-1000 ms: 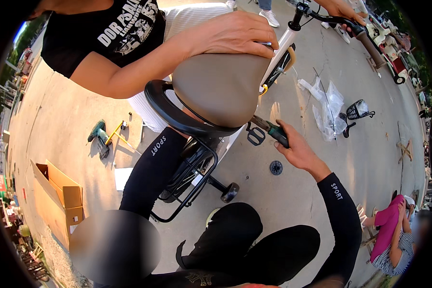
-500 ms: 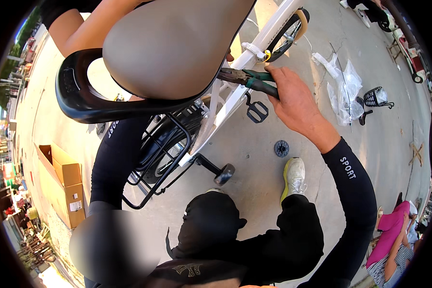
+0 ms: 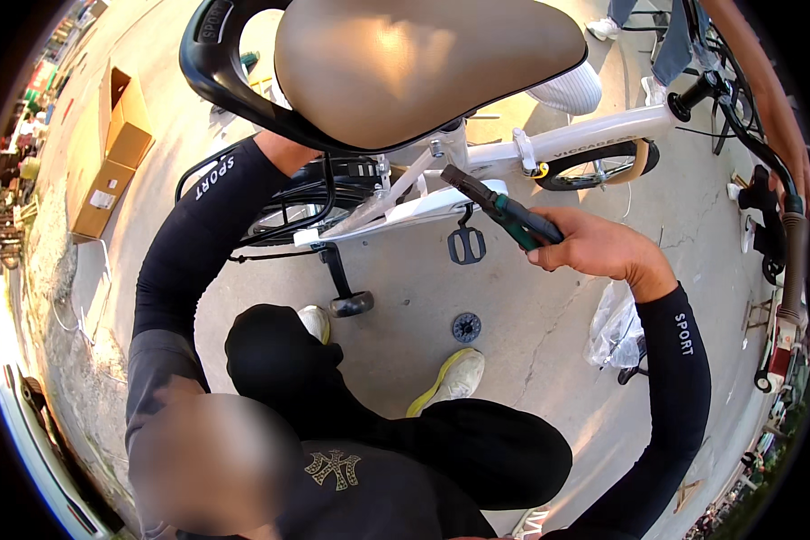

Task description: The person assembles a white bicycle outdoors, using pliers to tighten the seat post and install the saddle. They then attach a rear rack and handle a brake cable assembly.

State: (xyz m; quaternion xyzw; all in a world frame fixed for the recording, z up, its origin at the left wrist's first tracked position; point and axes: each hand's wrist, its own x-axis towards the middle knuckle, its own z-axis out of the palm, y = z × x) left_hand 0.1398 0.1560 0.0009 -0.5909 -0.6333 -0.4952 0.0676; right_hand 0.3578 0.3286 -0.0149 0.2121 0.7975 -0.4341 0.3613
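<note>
My right hand [image 3: 594,245] is closed round green-and-black handled pliers [image 3: 513,220]. Their dark metal jaws point up and left, just below the seat tube of a small white bicycle [image 3: 603,135], and look nearly closed. The brown saddle [image 3: 423,72], with a black loop handle [image 3: 216,63] behind it, covers much of the bike's middle. My left hand [image 3: 286,151] reaches beneath the rear of the saddle, above the black rear rack [image 3: 329,193]. Only the wrist shows; its fingers and anything in them are hidden. A black pedal [image 3: 466,245] hangs below the frame.
A training wheel [image 3: 351,304] stands out beside my foot. On the concrete lie a black round part [image 3: 466,328] and clear plastic wrapping [image 3: 616,328]. An open cardboard box [image 3: 108,171] is at left. Another person's arm [image 3: 765,81] reaches to the handlebar grip [image 3: 792,261].
The pliers have come away from under the saddle, and their spread handles are now closer together. The view has turned, bringing the handlebar in at right. The other person's arm at upper left is gone.
</note>
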